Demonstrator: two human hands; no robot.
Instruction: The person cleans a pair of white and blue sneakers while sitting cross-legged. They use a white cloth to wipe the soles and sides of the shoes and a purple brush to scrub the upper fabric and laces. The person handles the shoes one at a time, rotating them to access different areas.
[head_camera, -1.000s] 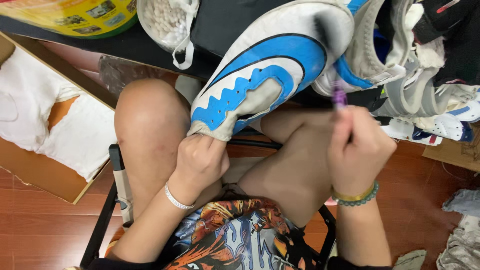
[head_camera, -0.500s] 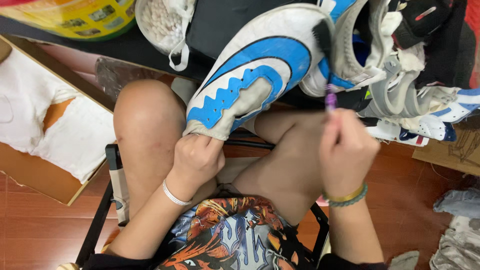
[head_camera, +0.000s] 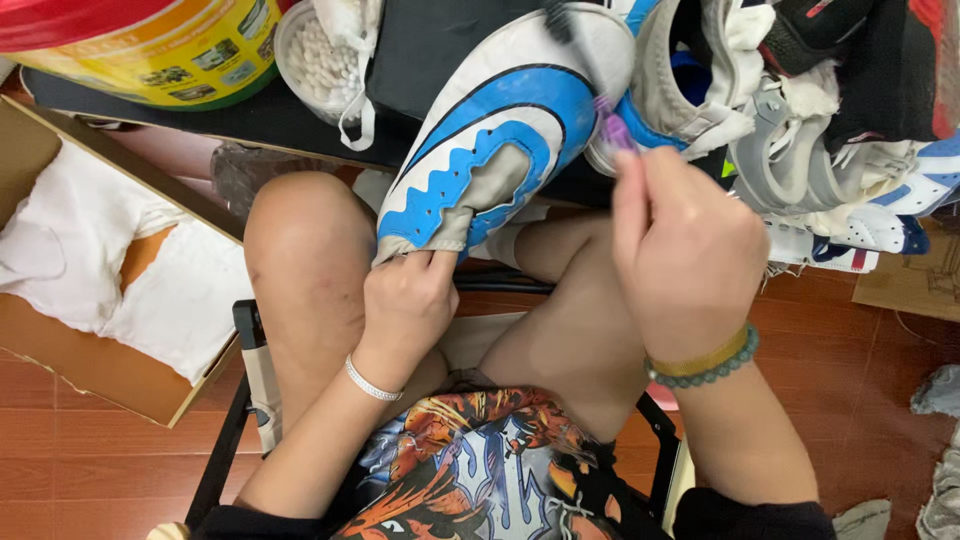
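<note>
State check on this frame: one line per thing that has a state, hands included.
Left hand: shut on shoe heel.
Right hand: shut on brush handle.
Shoe: held tilted, toe up, off the lap.
Brush: bristle end raised against shoe toe.
Cardboard box: open, white cloth inside.
Swab tub: open, full.
Shoe pile: heaped, unsorted.

white leather sneaker with bright blue zigzag-edged panels and a grey patch; thin purple plastic brush handle; yellow and teal beaded bracelets; orange-and-blue printed shorts; reddish wooden floor.
</note>
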